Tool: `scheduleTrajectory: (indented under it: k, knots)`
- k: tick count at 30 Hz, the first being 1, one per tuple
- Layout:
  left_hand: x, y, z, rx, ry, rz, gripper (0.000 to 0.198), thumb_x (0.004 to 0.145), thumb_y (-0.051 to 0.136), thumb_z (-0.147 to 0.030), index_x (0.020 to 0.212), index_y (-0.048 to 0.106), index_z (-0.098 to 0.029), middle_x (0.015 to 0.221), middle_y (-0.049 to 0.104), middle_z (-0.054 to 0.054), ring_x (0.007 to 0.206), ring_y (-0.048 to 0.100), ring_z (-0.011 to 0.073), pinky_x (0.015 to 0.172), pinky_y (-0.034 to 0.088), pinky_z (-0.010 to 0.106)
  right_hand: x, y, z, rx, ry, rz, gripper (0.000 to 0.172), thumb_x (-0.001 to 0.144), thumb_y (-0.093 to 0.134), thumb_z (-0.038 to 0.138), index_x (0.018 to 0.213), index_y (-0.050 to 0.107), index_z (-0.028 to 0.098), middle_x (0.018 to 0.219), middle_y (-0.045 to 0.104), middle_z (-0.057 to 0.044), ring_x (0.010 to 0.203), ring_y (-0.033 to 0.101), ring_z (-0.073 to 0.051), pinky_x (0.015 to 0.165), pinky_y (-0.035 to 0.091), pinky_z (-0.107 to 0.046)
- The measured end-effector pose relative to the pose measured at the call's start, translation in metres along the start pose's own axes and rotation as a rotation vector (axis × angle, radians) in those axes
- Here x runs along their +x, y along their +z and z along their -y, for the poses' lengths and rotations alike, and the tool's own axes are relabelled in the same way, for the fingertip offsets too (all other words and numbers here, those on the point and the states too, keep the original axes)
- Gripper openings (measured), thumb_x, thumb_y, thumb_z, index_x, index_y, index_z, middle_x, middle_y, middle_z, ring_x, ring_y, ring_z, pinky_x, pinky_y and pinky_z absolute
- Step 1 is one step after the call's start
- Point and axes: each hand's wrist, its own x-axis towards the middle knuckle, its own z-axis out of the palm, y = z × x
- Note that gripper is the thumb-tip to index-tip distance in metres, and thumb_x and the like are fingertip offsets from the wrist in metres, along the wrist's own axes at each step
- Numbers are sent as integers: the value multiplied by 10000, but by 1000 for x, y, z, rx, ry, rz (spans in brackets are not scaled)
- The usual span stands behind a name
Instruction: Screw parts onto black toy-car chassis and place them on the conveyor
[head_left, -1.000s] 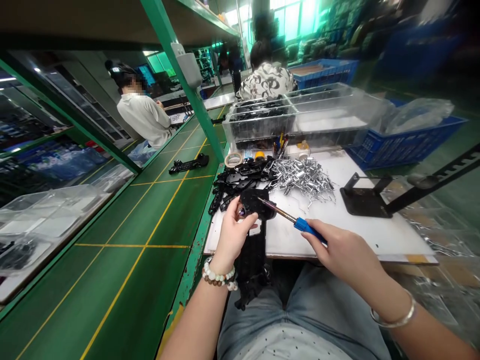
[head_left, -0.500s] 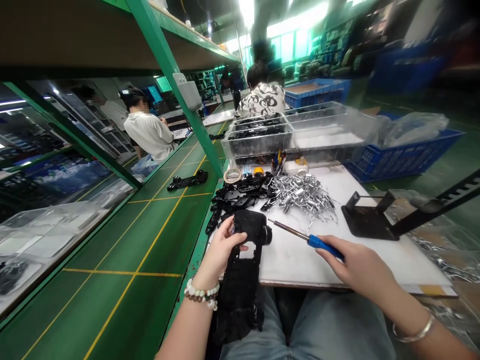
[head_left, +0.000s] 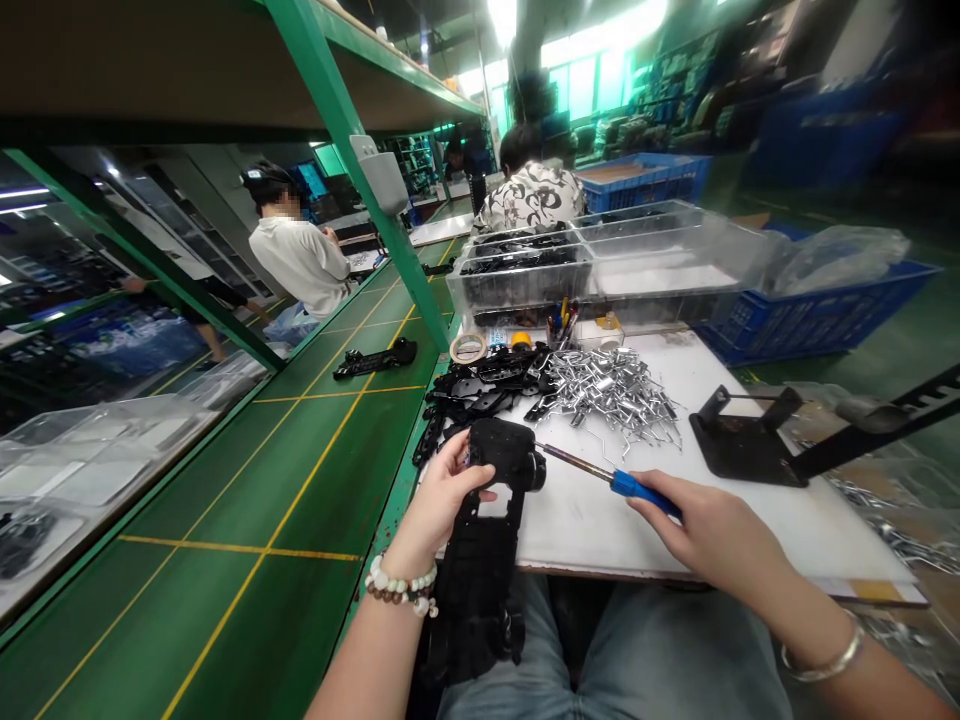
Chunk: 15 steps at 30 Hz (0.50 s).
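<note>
At the white board (head_left: 600,535) on the bench: left hand (head_left: 439,500) curled round a black plastic frame (head_left: 480,600), its lower end over the lap. Right hand (head_left: 705,530) pinches a blue-handled soldering iron (head_left: 626,484), tip at the frame's edge; contact unclear. Bent wire clips (head_left: 611,385) heaped beyond.

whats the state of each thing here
left hand: gripping black plastic frame
right hand: holding blue-handled tool
blue-handled tool: tip at the frame, contact unclear
clear divided tray: holding black parts
metal clips: loose pile on white board
</note>
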Motion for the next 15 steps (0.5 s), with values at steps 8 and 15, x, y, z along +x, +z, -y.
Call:
scheduleTrajectory:
  k: [8, 15]
  knots:
    - [0, -2, 4, -23, -11, 7, 433, 705, 665, -206, 1128, 573, -214, 1013, 595, 46, 853, 557, 166, 574, 543, 230, -3, 8, -1, -122, -72, -72, 313, 909, 410, 392, 1071, 604, 208, 877, 693, -46, 663, 645, -194, 492, 428, -272]
    - [-1, -9, 9, -217, -34, 13, 396, 724, 647, -167, 1110, 572, -215, 1017, 599, 44, 815, 574, 145, 630, 571, 275, 6, 0, 0, 828, 435, 31, 249, 753, 639, 453, 835, 594, 222, 582, 528, 26, 452, 470, -109, 393, 286, -209]
